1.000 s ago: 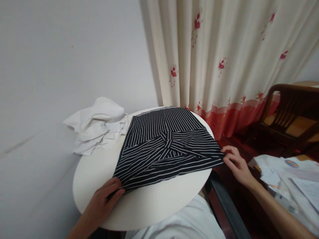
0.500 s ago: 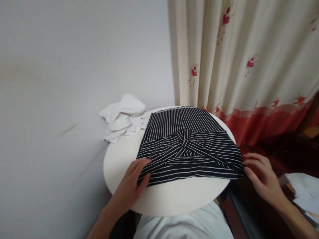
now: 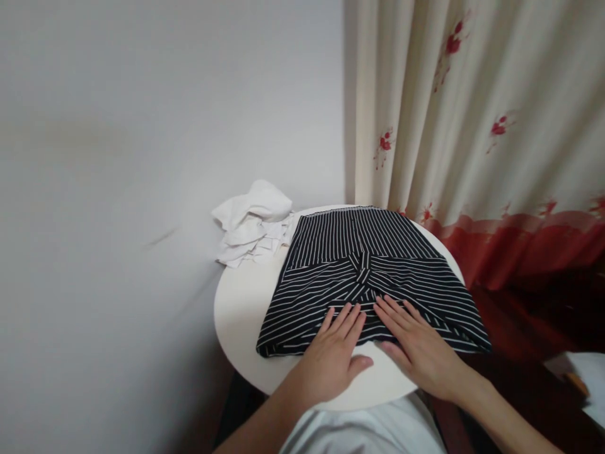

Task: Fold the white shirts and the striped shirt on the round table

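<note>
A black garment with white stripes [image 3: 326,243] lies spread on a round white table [image 3: 236,309], with a knotted tie at its middle. My left hand [image 3: 333,353] rests flat on the near edge of the garment, fingers stretched out and thumb over the bare tabletop. Beside it, my right hand [image 3: 418,347] also lies flat on the cloth, just right of the middle and below the knot. Neither hand grips the fabric. Part of the near edge is hidden under both hands.
A crumpled white cloth [image 3: 255,214] sits at the table's back left, against the grey wall [image 3: 142,157]. A cream curtain with red flowers [image 3: 425,126] hangs behind on the right. Something white [image 3: 583,378] is low at the far right.
Both hands have moved inward from the garment's left and right sides to the middle of its near edge, and now lie flat. The view has shifted slightly left.
</note>
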Available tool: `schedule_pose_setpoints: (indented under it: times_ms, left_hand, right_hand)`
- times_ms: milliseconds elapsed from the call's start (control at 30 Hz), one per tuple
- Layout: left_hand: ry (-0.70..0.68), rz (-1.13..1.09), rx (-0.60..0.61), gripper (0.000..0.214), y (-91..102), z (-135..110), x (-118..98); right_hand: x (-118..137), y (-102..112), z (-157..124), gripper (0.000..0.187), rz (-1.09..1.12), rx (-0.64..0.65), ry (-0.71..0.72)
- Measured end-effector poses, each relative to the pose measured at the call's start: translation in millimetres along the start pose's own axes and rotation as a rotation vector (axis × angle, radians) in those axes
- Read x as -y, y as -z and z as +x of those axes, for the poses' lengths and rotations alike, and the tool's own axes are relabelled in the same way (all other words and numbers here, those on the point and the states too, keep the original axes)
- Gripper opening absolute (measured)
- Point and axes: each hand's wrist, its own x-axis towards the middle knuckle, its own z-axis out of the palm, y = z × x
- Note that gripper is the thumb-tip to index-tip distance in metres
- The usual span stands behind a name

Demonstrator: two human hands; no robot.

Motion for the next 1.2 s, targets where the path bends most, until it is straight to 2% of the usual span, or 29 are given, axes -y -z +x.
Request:
schedule_pose_setpoints:
  times_ms: [233, 367, 500, 633, 733, 833, 933, 1033, 1200]
  left_hand:
    - [-0.041, -0.008, 0.005, 0.074, 0.1, 0.3, 7.5]
    - [-0.075, -0.010, 0.005, 0.075, 0.1, 1.0, 9.7]
    - [-0.096, -0.004, -0.056, 0.076, 13.0, -11.7, 16.6]
    - [-0.073, 0.064, -0.097, 0.078, 35.0, -42.1, 34.5]
    - [-0.062, 0.118, -0.087, 0.083, 47.4, -66.3, 56.6]
    - [-0.080, 0.126, -0.100, 0.077, 52.4, -82.8, 81.8]
    - [-0.124, 0.088, -0.130, 0.072, 53.6, -91.4, 101.4]
    - [-0.131, 0.054, -0.105, 0.065, 56.8, -96.0, 110.1]
    - [-0.081, -0.062, -0.073, 0.045, 60.9, -101.8, 113.5]
  right_hand:
    - [-28.3, 19.0, -40.4, 0.074, -0.093, 0.034, -0.121]
    - [-43.1, 25.1, -63.2, 0.074, -0.162, -0.019, -0.188]
    - [-47.1, 27.5, -82.2, 0.071, -0.151, -0.081, -0.194]
    - [-54.1, 17.3, -103.9, 0.072, -0.111, -0.126, -0.156]
    - [-69.8, 1.2, -116.1, 0.072, -0.122, -0.225, -0.137]
    - [-87.1, -13.5, -118.9, 0.066, -0.136, -0.371, -0.103]
    - [-96.4, -21.9, -115.5, 0.065, -0.145, -0.454, 0.007]
    - [-98.8, -26.8, -112.7, 0.065, -0.185, -0.474, 0.042]
    - [-106.3, -30.8, -114.8, 0.060, -0.231, -0.513, 0.002]
